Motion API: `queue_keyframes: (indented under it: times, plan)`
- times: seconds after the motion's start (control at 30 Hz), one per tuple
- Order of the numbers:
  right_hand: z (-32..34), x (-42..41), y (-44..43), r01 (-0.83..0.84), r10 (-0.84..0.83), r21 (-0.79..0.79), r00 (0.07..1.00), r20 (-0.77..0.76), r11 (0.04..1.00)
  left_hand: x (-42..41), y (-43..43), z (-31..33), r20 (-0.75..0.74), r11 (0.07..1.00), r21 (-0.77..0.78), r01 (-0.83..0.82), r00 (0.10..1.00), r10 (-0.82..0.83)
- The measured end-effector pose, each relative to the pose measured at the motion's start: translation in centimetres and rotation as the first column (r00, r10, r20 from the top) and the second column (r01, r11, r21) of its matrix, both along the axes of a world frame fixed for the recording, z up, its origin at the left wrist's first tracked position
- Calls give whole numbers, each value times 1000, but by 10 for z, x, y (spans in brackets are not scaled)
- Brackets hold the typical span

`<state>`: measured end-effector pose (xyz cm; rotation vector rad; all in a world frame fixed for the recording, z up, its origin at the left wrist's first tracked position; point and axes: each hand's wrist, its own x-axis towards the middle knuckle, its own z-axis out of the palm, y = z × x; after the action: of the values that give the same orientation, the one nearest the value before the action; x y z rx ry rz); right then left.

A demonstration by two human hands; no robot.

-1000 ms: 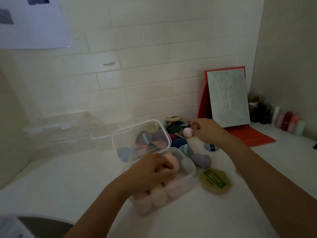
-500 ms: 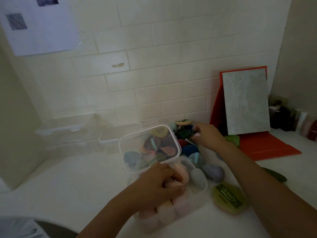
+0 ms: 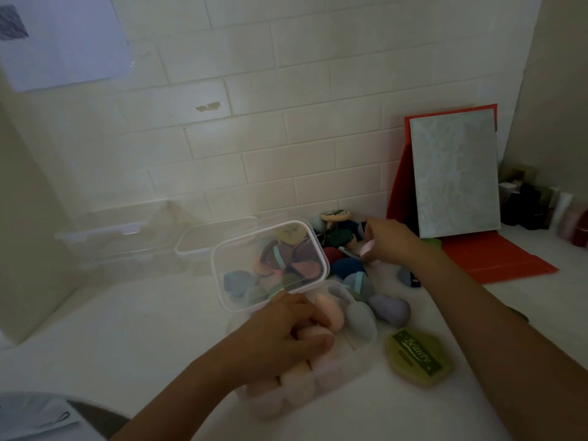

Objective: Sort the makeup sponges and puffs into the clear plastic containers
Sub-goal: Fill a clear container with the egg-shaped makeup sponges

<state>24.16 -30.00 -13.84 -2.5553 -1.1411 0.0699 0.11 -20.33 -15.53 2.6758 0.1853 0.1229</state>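
Observation:
A clear container [image 3: 362, 366] near me holds several pink and peach sponges. My left hand [image 3: 283, 335] lies inside it, fingers curled down on the sponges. Right behind stands a second clear container [image 3: 222, 281] of coloured puffs. Further right, a pile of dark puffs [image 3: 342, 265] lies against the wall. My right hand [image 3: 393, 243] hovers over that pile, pinching a small pale pink sponge [image 3: 366, 248] at its fingertips. A purple sponge [image 3: 391, 308] and a green labelled puff [image 3: 416, 356] lie on the counter to the right of the near container.
Two empty clear containers [image 3: 216, 237] [image 3: 105, 240] stand at the back left by the tiled wall. A grey board on a red stand [image 3: 455, 176] leans at the back right, with several bottles [image 3: 541, 205] beyond it. A beige box [image 3: 28, 218] stands at the far left.
My right hand has dropped from above the pile down to it, still pinching the pink sponge. The left hand stays in the near container. The view has shifted left and closer.

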Motion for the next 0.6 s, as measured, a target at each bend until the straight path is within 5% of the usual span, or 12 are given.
queue_keyframes:
  times: [0.2, 0.37, 0.5, 0.6]
  plan:
    - [33, -14, -11, -15, 27, 99, 992, -123, 995, -1, -3, 1, -19, 1000, 19, 0, 1000, 1]
    - [61, -36, -22, -119, 148, 280, 985, -84, 952, -2, -4, 2, -13, 1000, 26, 7, 1000, -7]
    - [78, -60, -32, -304, 323, 183, 943, -82, 935, -2, -4, 3, 1, 999, 44, 30, 1000, -30]
    - [84, -77, -42, -486, 471, -18, 855, -216, 874, -2, -5, 4, -8, 997, 63, 40, 999, -40]
